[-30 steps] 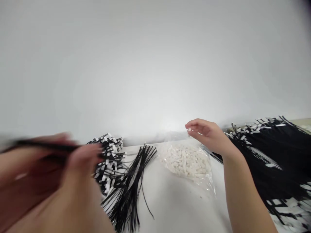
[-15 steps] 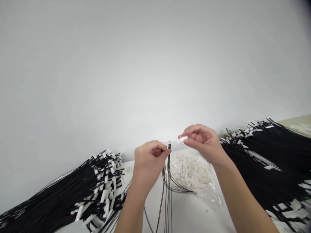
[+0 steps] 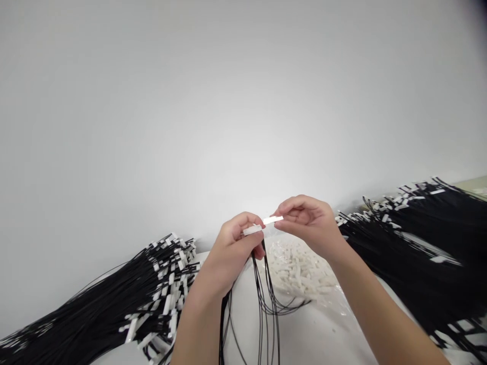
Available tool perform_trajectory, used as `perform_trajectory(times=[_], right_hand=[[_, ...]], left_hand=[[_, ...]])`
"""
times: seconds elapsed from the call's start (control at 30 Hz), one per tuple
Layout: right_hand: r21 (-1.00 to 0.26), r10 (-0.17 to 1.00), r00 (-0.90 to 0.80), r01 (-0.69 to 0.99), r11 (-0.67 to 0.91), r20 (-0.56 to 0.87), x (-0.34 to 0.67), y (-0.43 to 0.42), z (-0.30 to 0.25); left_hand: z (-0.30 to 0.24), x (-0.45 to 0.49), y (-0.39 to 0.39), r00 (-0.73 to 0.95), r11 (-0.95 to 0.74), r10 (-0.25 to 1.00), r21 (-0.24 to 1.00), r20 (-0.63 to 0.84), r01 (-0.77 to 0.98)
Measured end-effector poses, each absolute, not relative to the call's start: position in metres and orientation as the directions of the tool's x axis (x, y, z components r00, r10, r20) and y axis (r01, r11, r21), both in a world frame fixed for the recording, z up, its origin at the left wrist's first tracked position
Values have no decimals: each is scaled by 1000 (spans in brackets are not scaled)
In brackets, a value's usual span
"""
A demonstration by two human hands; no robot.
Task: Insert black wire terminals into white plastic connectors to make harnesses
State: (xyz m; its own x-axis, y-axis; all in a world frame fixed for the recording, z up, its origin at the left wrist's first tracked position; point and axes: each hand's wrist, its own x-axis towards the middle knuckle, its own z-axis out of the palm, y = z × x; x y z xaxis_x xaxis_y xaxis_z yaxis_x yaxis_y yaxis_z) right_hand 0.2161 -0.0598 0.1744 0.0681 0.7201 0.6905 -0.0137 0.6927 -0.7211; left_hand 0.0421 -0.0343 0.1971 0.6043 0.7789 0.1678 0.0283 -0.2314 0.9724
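Observation:
My left hand (image 3: 234, 253) pinches a white plastic connector (image 3: 253, 230) between thumb and fingers. Thin black wires (image 3: 268, 284) hang below that hand and curve down toward the table. Opposite it, my right hand (image 3: 314, 225) grips a small white connector housing (image 3: 274, 220) by its outer end, with thumb and fingertips. The housing's inner end is right by my left fingertips; whether it touches them or the other connector I cannot tell. Behind and below the hands, a clear plastic bag (image 3: 337, 299) holds many loose white housings (image 3: 302, 271).
To the left lies a heap of black cables (image 3: 110, 299) with white connectors at their ends. Another wide heap of black cables (image 3: 437, 253) with white ends spreads on the right. A pale wall (image 3: 243, 101) rises behind the white table (image 3: 304, 334).
A white connector now shows lengthwise in my left fingers, where upright wire ends stood before. My right hand has brought its housing left, close to my left fingertips. The view has shifted slightly.

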Motion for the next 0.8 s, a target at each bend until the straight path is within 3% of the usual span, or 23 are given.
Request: perform_trajectory(times=[0.17,0.27,0.37,0.47,0.57,0.67,0.8], right_hand=[[-752,750,105,-26,659,653,214,-57,173],[-756,756,119,-60,652,643,212,-59,173],[-747,752,121,-94,658,648,211,-60,174],[-750,757,105,-109,653,644,209,-62,176],[-743,747,88,-82,664,659,208,-63,177],[-725,722,81,21,688,688,206,-62,176],[-681,677,85,136,719,731,204,-60,174]], left_hand=[[196,44,-32,518,-206,805,955,289,-213],[197,44,-34,459,-157,791,860,404,-486],[200,44,-36,470,-95,753,783,460,-614],[199,44,-35,508,-122,733,823,451,-555],[194,43,-31,516,-250,773,924,370,-288],[191,42,-28,613,-226,764,973,202,-39],[195,37,-27,669,-180,726,983,161,-40]])
